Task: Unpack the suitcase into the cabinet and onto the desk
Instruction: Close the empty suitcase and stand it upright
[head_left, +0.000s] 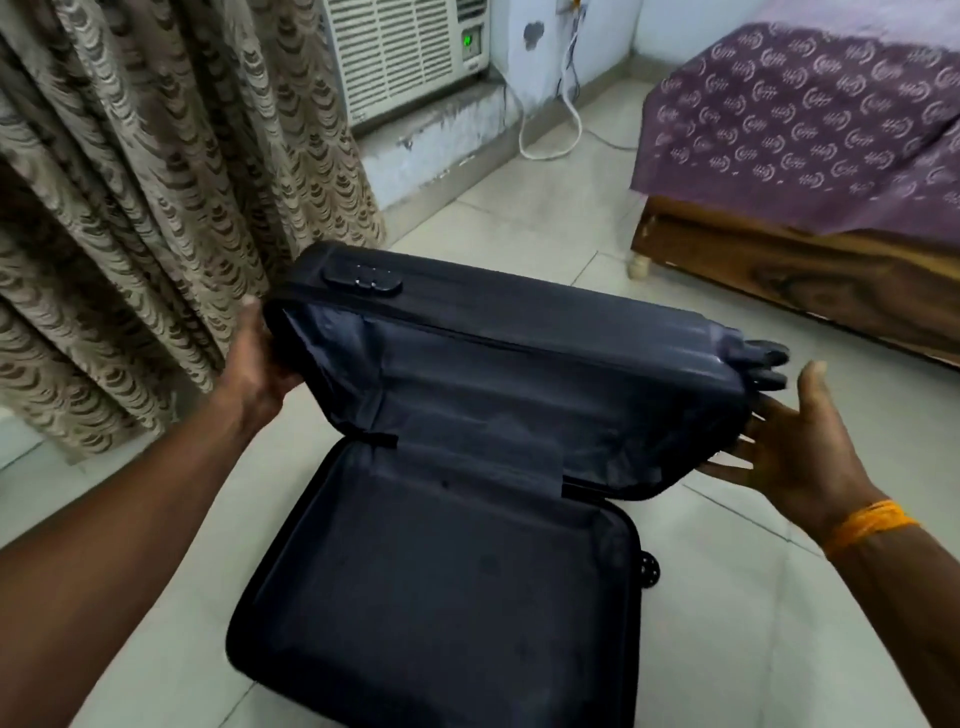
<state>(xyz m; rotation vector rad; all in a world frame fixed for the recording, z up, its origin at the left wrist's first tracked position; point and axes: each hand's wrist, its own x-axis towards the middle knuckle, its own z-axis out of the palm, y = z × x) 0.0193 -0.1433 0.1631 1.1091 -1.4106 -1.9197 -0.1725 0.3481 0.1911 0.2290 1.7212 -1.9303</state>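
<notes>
Suitcase (441, 545) open on the floor (701, 597), near the curtain (130, 208) and well apart from the bed (805, 130). Lower shell flat, lining bare, no contents visible. Lid (519, 374) raised at a tilt, lock (363, 280) on its upper edge. Left hand (254, 358) gripping the lid's left edge, fingers curled behind it. Right hand (800, 441) spread, palm up, fingertips at or just beside the lid's wheel end; contact not clear. Judged step: unpacking finished or nearly so, lid being handled, opening or closing not determinable. Next move calls for a check of the lid's lined pocket for leftovers, then a controlled swing of the lid with both hands, fingers kept clear of the rim. Cabinet and surface not in view. No brand or label legible; green display on the cooler (470, 39) unreadable.
</notes>
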